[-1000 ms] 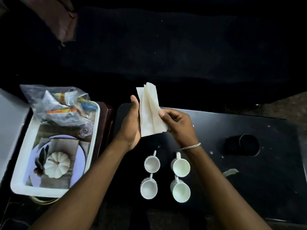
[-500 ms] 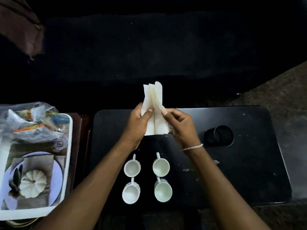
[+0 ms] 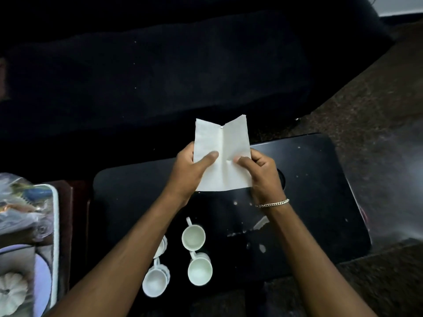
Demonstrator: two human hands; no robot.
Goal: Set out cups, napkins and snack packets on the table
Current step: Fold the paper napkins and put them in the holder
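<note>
A white napkin (image 3: 222, 154) is spread open above the black table (image 3: 315, 202), creased down its middle. My left hand (image 3: 190, 170) pinches its left half with the thumb on top. My right hand (image 3: 261, 172) pinches the right half, a silver bracelet on its wrist. Several white cups stand on the table near its front edge: one cup (image 3: 193, 237) at the back, another cup (image 3: 199, 271) in front of it, a third cup (image 3: 155, 282) to the left. A further cup is mostly hidden under my left forearm. A clear bag of snack packets (image 3: 16, 211) lies on the tray at the left.
A white tray (image 3: 55, 236) at the left edge carries a plate, a white pumpkin ornament (image 3: 11, 294) and an upturned glass. A round cup hole in the table sits behind my right hand. A dark sofa fills the far side. Brown carpet lies to the right.
The folded napkin has been opened out flat between both hands. The view has swung right, so the tray slid toward the left edge.
</note>
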